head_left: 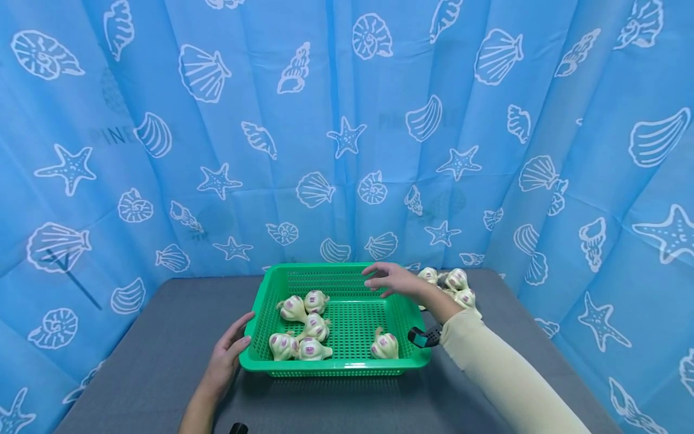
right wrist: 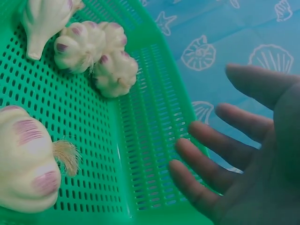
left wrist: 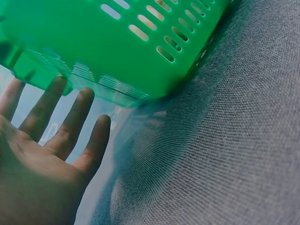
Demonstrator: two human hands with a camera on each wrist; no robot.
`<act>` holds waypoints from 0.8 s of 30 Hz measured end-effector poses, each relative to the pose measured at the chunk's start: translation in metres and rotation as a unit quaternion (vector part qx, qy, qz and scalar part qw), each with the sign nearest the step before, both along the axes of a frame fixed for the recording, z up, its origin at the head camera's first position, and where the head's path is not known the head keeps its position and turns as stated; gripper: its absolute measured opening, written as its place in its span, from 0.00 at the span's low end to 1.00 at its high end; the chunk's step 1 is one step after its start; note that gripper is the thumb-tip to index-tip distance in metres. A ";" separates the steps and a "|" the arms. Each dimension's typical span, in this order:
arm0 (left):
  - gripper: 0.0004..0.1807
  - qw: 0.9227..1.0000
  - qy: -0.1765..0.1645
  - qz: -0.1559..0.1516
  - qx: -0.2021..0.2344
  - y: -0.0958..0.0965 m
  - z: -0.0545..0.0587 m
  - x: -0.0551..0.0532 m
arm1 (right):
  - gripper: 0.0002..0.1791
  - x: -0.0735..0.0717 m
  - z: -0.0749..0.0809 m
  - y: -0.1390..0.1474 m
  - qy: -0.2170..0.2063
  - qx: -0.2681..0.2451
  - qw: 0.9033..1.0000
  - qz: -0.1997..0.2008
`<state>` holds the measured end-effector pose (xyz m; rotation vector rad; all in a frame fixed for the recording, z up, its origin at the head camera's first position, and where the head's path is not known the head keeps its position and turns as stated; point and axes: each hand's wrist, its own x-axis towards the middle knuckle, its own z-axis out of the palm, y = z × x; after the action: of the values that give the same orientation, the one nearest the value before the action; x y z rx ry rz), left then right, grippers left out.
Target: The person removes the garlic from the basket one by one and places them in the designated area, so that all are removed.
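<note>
A green plastic basket (head_left: 358, 365) with slotted walls stands on the grey table. Several garlic bulbs (head_left: 293, 308) lie grouped in its left half, and a single garlic bulb (head_left: 385, 345) is near its front right corner. My left hand (head_left: 223, 355) is at the basket's left side, fingers extended by the rim; in the left wrist view the left hand (left wrist: 56, 140) shows spread fingers beside the wall. Over the basket's back right part hovers my right hand (head_left: 394, 279), loosely spread and holding nothing, as the right wrist view shows of the right hand (right wrist: 229, 154).
More garlic bulbs (head_left: 465, 297) lie on the table (head_left: 179, 325) to the right of the basket, partly hidden by the right forearm. A blue curtain (head_left: 347, 157) with white shell prints hangs behind and at both sides. A black strap device (head_left: 425, 336) sits at the right wrist.
</note>
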<state>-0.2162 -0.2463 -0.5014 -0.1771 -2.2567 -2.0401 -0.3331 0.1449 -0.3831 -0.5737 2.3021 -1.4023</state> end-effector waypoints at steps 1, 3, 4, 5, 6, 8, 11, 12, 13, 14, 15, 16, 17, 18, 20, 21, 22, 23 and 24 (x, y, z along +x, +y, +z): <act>0.27 1.000 -0.001 0.001 0.001 0.000 0.000 0.000 | 0.24 0.000 -0.001 -0.001 -0.009 0.003 1.000 0.012; 0.28 1.000 0.002 -0.001 0.004 0.000 -0.001 -0.001 | 0.24 0.000 -0.004 -0.002 -0.028 0.013 0.999 0.033; 0.28 1.000 0.005 -0.003 0.006 0.000 -0.001 0.000 | 0.24 0.000 -0.006 -0.004 -0.038 0.020 0.998 0.040; 0.28 1.000 0.010 -0.006 0.007 -0.001 -0.001 0.000 | 0.24 0.000 -0.007 -0.005 -0.047 0.029 0.997 0.048; 0.28 1.000 0.016 -0.009 0.008 -0.001 -0.001 0.000 | 0.24 -0.001 -0.009 -0.006 -0.057 0.038 0.996 0.053; 0.28 0.999 0.026 -0.016 0.012 -0.001 -0.001 0.001 | 0.24 0.000 -0.012 -0.009 -0.070 0.060 0.994 0.065; 0.27 0.999 0.033 -0.020 0.016 -0.001 0.000 0.002 | 0.23 0.002 -0.014 -0.013 -0.085 0.087 0.990 0.077; 0.27 0.999 0.033 -0.020 0.016 -0.001 0.001 0.002 | 0.22 0.003 -0.014 -0.015 -0.089 0.096 0.988 0.080; 0.27 0.999 0.032 -0.020 0.016 0.000 0.001 0.002 | 0.22 0.004 -0.015 -0.016 -0.094 0.103 0.987 0.084; 0.27 0.999 0.029 -0.021 0.017 0.000 0.001 0.002 | 0.22 0.005 -0.015 -0.017 -0.099 0.110 0.985 0.089; 0.27 0.999 0.029 -0.021 0.016 0.000 0.002 0.002 | 0.22 0.006 -0.016 -0.018 -0.105 0.115 0.983 0.094; 0.27 0.999 0.028 -0.022 0.016 -0.001 0.002 0.002 | 0.22 0.007 -0.017 -0.020 -0.113 0.118 0.982 0.097; 0.27 0.999 0.029 -0.023 0.015 -0.001 0.001 0.002 | 0.22 0.007 -0.018 -0.021 -0.120 0.120 0.980 0.100; 0.27 0.999 0.028 -0.024 0.015 -0.001 0.002 0.002 | 0.23 0.008 -0.019 -0.021 -0.126 0.126 0.979 0.103; 0.28 0.999 0.028 -0.025 0.016 -0.001 0.001 0.002 | 0.25 0.008 -0.021 -0.023 -0.136 0.138 0.975 0.111; 0.28 0.999 0.028 -0.026 0.016 -0.002 0.001 0.002 | 0.25 0.008 -0.021 -0.024 -0.139 0.146 0.973 0.114; 0.28 0.999 0.028 -0.026 0.017 -0.002 0.001 0.002 | 0.26 0.008 -0.022 -0.024 -0.143 0.153 0.970 0.120; 0.27 0.999 0.027 -0.026 0.018 -0.002 0.001 0.002 | 0.27 0.008 -0.023 -0.025 -0.145 0.163 0.968 0.125; 0.27 0.999 0.026 -0.025 0.020 -0.002 0.001 0.002 | 0.28 0.008 -0.023 -0.025 -0.146 0.171 0.966 0.130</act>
<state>-0.2146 -0.2479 -0.5002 -0.2826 -2.2011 -2.0762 -0.3252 0.1201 -0.4059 -0.5004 2.0760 -0.8744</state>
